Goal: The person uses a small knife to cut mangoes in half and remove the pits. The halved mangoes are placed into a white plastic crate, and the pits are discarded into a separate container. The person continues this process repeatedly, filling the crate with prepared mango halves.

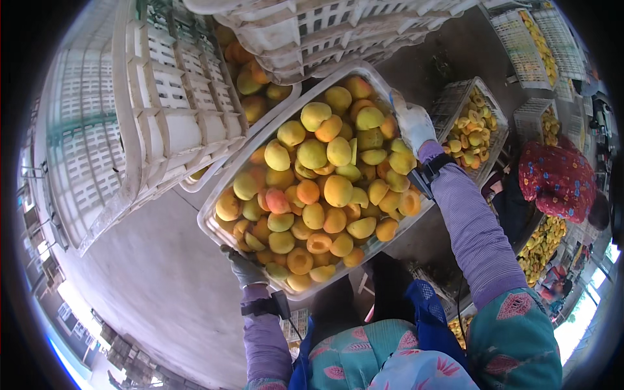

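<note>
A white plastic crate (222, 187) full of yellow-orange apricots (312, 214) is right in front of me. Most of the fruit is whole, while several pieces are halved or pitted. My left hand (245, 269), in a grey glove, grips the crate's near left corner, its fingertips partly hidden. On the opposite side, my right hand (414, 126) wears a whitish glove and holds the rim near the far right corner. Both wrists carry dark straps with small devices over purple sleeves.
A tall white slatted crate (180, 112) stands at left, and another (336, 34) at the top. More apricots (251, 80) show between them. Crates of halved apricots (470, 129) sit at right, near a person in a red patterned top (555, 178). Concrete floor (170, 278) spreads at lower left.
</note>
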`<move>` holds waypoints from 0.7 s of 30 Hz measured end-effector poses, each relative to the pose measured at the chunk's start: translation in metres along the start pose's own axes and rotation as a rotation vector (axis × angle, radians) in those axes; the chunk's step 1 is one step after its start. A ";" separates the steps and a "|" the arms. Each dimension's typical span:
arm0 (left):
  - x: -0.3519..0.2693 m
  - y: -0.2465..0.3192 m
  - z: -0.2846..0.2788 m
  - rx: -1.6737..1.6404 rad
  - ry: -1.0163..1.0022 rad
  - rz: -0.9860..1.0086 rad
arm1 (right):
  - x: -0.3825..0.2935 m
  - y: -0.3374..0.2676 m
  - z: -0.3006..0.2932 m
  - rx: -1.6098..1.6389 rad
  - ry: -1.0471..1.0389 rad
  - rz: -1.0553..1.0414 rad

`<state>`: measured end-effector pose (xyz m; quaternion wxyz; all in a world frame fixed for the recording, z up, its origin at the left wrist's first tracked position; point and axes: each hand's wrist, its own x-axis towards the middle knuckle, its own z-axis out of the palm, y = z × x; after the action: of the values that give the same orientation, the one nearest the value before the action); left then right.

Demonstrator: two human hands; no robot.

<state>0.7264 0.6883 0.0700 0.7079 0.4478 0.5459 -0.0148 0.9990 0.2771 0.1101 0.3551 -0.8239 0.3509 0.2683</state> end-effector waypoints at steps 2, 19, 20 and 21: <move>0.006 0.000 -0.004 0.020 -0.063 0.034 | -0.001 -0.003 -0.002 -0.105 0.014 -0.060; 0.019 0.005 -0.021 0.196 -0.094 0.035 | 0.004 0.019 -0.003 -0.052 -0.086 -0.098; 0.018 0.004 -0.020 0.331 -0.030 0.116 | 0.003 0.018 -0.007 -0.048 -0.113 -0.090; 0.016 0.005 -0.021 0.173 -0.025 0.064 | 0.001 0.016 -0.012 -0.045 -0.142 -0.083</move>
<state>0.7195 0.7123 0.0609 0.6733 0.5244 0.5193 -0.0449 0.9898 0.2595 0.1099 0.3712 -0.8244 0.2845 0.3189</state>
